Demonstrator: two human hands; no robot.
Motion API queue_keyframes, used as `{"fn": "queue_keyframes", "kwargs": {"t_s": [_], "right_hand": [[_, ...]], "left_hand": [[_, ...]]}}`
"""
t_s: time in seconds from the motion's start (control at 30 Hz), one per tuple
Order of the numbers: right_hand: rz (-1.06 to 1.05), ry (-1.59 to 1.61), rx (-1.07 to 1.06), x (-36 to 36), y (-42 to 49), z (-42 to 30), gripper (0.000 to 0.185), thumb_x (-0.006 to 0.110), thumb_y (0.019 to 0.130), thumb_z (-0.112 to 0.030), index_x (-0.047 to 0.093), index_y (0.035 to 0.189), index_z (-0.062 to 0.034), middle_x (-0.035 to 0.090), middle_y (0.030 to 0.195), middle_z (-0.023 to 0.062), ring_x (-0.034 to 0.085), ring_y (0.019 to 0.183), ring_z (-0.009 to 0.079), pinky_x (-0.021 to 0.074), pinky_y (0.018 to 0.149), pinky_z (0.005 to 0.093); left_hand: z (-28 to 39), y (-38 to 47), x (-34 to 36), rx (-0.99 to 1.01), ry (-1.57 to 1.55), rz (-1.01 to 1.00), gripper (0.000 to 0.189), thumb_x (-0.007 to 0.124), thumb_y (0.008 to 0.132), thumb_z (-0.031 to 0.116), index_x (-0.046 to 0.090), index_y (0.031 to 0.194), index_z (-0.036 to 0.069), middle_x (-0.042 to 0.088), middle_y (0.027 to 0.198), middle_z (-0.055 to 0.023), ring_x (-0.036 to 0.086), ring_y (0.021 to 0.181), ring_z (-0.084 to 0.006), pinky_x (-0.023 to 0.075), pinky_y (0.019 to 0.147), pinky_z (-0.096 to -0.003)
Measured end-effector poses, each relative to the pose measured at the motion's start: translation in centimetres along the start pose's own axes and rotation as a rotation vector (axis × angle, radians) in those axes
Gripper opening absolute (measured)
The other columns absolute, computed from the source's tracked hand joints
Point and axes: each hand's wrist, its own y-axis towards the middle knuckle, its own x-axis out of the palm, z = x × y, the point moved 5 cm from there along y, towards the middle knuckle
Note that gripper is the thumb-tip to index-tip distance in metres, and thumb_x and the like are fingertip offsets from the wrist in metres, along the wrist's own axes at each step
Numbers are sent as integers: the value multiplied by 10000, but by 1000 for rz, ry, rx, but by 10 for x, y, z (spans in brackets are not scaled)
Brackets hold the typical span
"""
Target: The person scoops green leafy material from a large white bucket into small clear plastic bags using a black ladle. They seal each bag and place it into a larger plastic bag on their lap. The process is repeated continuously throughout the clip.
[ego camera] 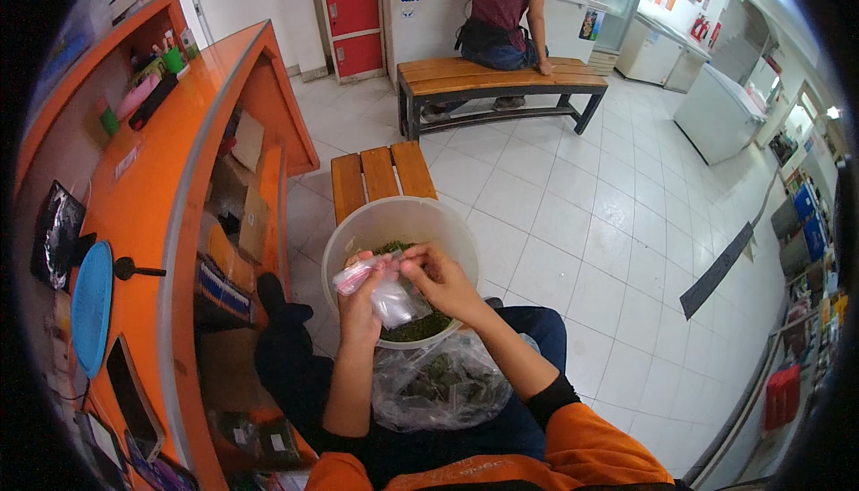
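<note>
Over a translucent white plastic tub with green leafy matter in its bottom, both hands meet at clear plastic zip bags. My left hand holds the small bags, whose pinkish-red zip strips stick out past the fingers. My right hand has its thumb and fingertips at the upper edge of a bag; whether they pinch it is hard to tell. A larger clear plastic bag holding dark green leaves lies on the lap, against the tub's near side.
The tub stands at a wooden slatted bench. An orange counter with open shelves runs along the left, bearing a blue round lid and a tablet-like device. A person sits on another bench ahead.
</note>
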Motion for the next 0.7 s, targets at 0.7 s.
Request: {"fn": "queue_keyframes", "kwargs": {"t_s": [0.7], "right_hand": [[235,-520,-468,4,1,-28,39,522,896,-45,501,911,-15,520,910,159,518,851,365,415,723,409]], "left_hand": [[32,-4,-9,277,909,-71,80,712,807,57,697,842,-13,695,825,-70,631,736,-129,494,698,-267]]}}
